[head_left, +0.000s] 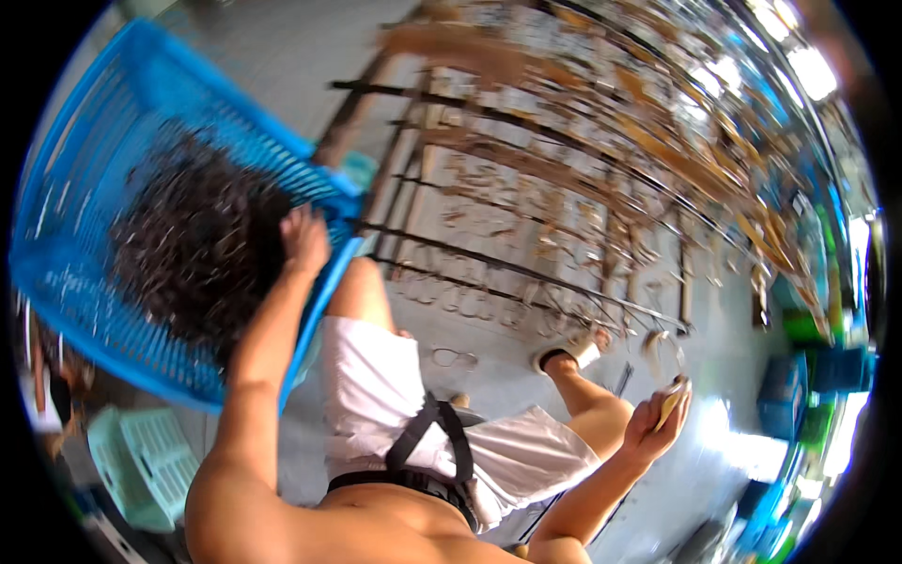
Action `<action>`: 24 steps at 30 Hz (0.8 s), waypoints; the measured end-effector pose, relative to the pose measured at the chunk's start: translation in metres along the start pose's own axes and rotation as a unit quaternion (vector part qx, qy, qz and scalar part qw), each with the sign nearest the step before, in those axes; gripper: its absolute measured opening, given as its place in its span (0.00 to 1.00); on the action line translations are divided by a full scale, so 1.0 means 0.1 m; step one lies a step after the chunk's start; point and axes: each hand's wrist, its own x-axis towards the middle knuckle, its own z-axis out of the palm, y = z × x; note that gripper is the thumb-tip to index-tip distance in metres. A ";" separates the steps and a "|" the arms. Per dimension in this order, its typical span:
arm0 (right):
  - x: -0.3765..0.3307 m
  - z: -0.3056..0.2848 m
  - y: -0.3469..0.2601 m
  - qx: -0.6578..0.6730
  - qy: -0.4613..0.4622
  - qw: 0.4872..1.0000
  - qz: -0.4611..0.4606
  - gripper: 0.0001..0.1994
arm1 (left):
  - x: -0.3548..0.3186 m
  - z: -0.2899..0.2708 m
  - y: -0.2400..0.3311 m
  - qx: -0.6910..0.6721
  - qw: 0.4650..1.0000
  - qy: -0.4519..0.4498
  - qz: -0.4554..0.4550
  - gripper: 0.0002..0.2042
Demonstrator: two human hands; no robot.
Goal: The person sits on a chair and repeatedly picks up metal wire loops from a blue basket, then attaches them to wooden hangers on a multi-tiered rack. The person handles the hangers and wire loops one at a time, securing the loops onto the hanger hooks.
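Observation:
A large blue plastic basket [70,315] stands at the left, holding a heap of dark, thin, curled pieces [202,240] that are blurred. My left hand [305,242] is at the heap's right side, close to the basket's near right wall. Its fingers are smeared by motion, so a grip cannot be made out. Out to the right, my right hand [660,420] is closed around a small yellowish piece [669,410] whose kind is unclear. Just above that hand is a pale curved strip [653,352]; whether it joins the held piece cannot be seen.
A rack of dark bars [526,299] fills the upper middle, hung with rows of small loop-like pieces [470,301] and brown strips. A pale green plastic stool [150,461] is at the lower left. Blue and green bins [785,390] line the right. One thin loop [455,358] shows near my legs.

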 end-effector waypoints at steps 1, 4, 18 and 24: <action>0.12 0.06 -0.17 0.157 -0.006 0.987 0.017 0.11 | 0.02 0.40 -0.18 0.059 0.992 -0.108 0.008 0.15; 0.45 -0.37 -0.36 0.177 0.085 0.974 -0.113 0.12 | 0.06 0.74 -0.34 0.099 0.977 -0.181 0.051 0.12; 1.44 -0.70 0.78 0.051 0.134 0.989 0.047 0.08 | 0.26 -0.81 -0.43 -0.235 0.969 0.078 -0.015 0.15; 1.39 -0.53 0.86 0.086 0.166 0.982 0.035 0.08 | -0.05 -0.85 -0.50 -0.428 0.886 0.053 -0.168 0.22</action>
